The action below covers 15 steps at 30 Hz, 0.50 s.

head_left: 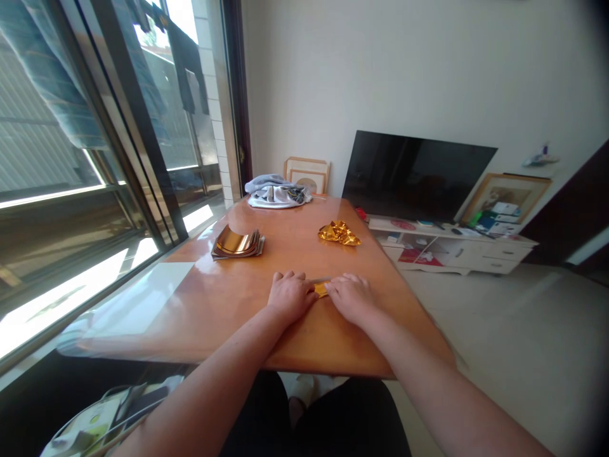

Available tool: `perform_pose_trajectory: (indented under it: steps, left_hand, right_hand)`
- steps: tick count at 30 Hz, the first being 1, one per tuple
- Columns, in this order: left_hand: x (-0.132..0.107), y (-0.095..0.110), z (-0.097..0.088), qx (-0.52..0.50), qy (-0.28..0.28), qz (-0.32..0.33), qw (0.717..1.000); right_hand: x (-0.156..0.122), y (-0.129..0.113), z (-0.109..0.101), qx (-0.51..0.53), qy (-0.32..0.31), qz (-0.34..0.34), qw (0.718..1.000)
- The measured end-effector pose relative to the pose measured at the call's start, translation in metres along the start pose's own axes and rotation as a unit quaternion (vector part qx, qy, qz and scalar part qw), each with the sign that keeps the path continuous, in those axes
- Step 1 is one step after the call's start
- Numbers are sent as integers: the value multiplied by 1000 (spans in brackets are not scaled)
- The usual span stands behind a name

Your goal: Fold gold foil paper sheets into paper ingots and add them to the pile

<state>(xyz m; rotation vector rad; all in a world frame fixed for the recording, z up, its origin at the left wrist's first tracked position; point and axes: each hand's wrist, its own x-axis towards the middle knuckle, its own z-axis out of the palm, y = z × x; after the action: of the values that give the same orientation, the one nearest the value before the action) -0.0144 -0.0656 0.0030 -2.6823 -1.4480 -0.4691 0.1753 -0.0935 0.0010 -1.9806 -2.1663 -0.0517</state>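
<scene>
Both my hands rest on the wooden table (219,311), pressing on a small piece of gold foil paper (321,289) that shows only between them. My left hand (289,294) has its fingers curled down onto the paper's left part. My right hand (351,296) lies over its right part, fingers bent and pressed together. Most of the paper is hidden under the hands.
A curved stack of gold sheets (237,243) lies at the left of the table, a crumpled gold foil piece (339,233) further back right, and folded cloth (276,191) at the far end. A window runs along the left. A television (413,174) stands on a low white cabinet (451,247) to the right.
</scene>
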Motion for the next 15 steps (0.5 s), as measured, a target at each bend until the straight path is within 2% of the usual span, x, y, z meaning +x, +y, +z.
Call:
perform_pose_trajectory:
  steps: [3, 6, 15]
  left_hand:
    - [-2, 0, 0, -1, 2, -3, 1000]
    - [-3, 0, 0, -7, 2, 0, 1000]
    - [-3, -1, 1, -17, 3, 0, 1000]
  right_hand:
    - [-3, -13, 5, -13, 31, 35, 999]
    - [-6, -19, 11, -18, 51, 41, 998]
    - [-5, -7, 16, 1, 51, 54, 997]
